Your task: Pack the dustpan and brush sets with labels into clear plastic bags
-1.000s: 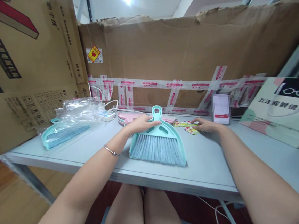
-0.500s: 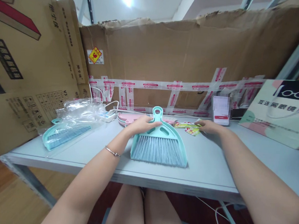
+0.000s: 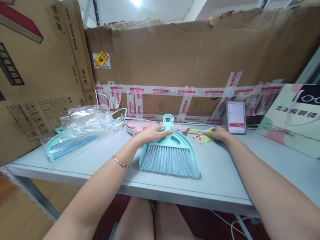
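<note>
A turquoise dustpan and brush set lies on the table in front of me, its blue-grey bristles towards me. My left hand is closed on its upper left part, just below the looped handle, with the thumb on top. Further right, my right hand pinches at a yellow-green printed card with red marks on the tabletop. Its fingertips are partly hidden. Behind the turquoise set, pink dustpans are partly covered by my left hand and the set.
Clear plastic bags lie at the left, one over another turquoise dustpan and brush. A phone leans at the back right, beside a paper bag printed with glasses. Large cardboard boxes wall off the table.
My right hand has shifted a little to the left, over the printed cards, and the cards have moved and lie less spread out. My left hand and the turquoise set stay in place.
</note>
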The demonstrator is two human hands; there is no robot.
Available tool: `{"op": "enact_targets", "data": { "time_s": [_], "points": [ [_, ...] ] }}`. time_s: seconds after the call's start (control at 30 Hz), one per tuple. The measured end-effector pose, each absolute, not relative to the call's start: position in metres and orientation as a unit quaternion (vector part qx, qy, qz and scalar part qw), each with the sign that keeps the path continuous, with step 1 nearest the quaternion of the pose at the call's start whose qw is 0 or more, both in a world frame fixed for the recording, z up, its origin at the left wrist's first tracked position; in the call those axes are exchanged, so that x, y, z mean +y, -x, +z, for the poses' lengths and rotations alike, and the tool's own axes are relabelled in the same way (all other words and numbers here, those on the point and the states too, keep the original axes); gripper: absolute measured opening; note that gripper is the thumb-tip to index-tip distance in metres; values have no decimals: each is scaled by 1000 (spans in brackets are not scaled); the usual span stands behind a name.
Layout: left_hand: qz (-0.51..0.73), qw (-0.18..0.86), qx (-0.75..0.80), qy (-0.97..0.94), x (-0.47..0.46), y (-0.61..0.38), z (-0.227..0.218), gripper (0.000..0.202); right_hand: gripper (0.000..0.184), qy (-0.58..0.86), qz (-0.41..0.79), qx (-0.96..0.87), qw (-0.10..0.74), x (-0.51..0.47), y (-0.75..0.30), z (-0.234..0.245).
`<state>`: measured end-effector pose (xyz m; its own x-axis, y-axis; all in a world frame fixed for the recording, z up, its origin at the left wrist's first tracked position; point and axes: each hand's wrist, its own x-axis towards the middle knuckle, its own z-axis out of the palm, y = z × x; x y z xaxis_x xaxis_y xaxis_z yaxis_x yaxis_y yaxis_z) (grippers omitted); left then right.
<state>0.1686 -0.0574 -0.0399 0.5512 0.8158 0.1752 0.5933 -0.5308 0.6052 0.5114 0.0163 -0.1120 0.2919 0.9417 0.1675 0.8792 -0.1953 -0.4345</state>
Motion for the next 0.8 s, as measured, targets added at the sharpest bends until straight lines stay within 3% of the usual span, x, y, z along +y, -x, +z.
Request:
{"op": "enact_targets", "data": {
  "time_s": [0.17, 0.37, 0.53, 0.7, 0.8],
  "points": [
    [228, 253, 417, -842, -57, -168, -41, 44, 31, 785, 121, -566, 221, 7, -508, -103],
    [237, 239, 415, -845, -55, -166, -41, 45, 44, 798, 43, -536, 270, -1, -502, -85],
    [235, 234, 412, -848, -54, -167, -42, 48, 36, 797, 35, -525, 298, -11, -491, -81],
    [236, 247, 414, -844, -54, -165, -42, 46, 34, 726, -11, -547, 416, -33, -474, -52],
    [246, 254, 436, -827, -55, -163, -39, 46, 36, 643, 35, -586, 492, -56, -457, -25]
  ]
}}
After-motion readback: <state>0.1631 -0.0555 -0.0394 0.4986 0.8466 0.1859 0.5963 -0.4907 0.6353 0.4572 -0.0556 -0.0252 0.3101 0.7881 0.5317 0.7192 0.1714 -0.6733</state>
